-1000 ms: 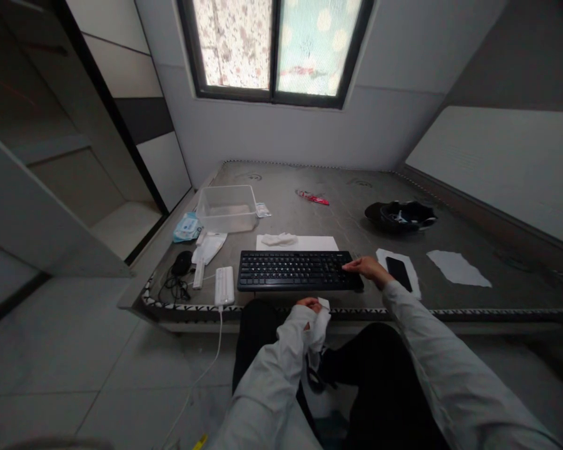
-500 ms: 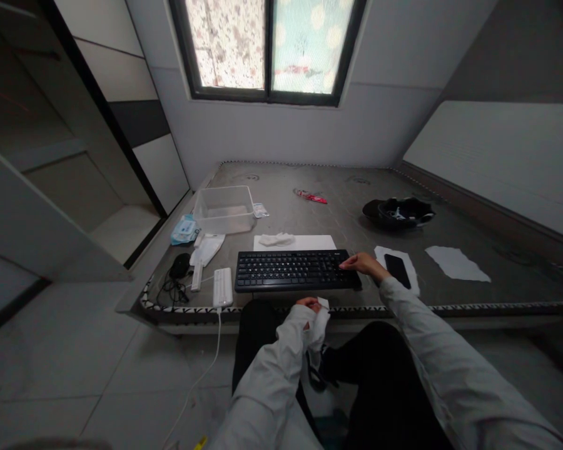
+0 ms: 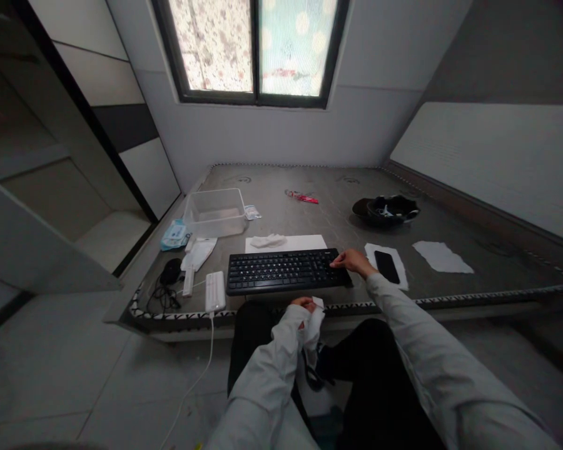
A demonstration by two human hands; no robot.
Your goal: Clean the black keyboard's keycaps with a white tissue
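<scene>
keyboard (image 3: 281, 272) along front edge of bed (image 3: 333, 215). right hand (image 3: 349, 260) at its right end, fingers narrow; cannot tell whether gripping anything. left hand (image 3: 303, 304) pinches paper (image 3: 318, 303). light fingertips, keyboard flat, would serve best.

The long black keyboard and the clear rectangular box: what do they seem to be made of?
The long black keyboard: probably matte plastic, by its dull frame and keys.
The clear rectangular box: likely smooth plastic, by its see-through walls.

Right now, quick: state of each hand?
Left hand: closed, holding a white tissue-like piece.
Right hand: pinched closed at the right end of the keyboard; cannot tell if anything's held.
</scene>
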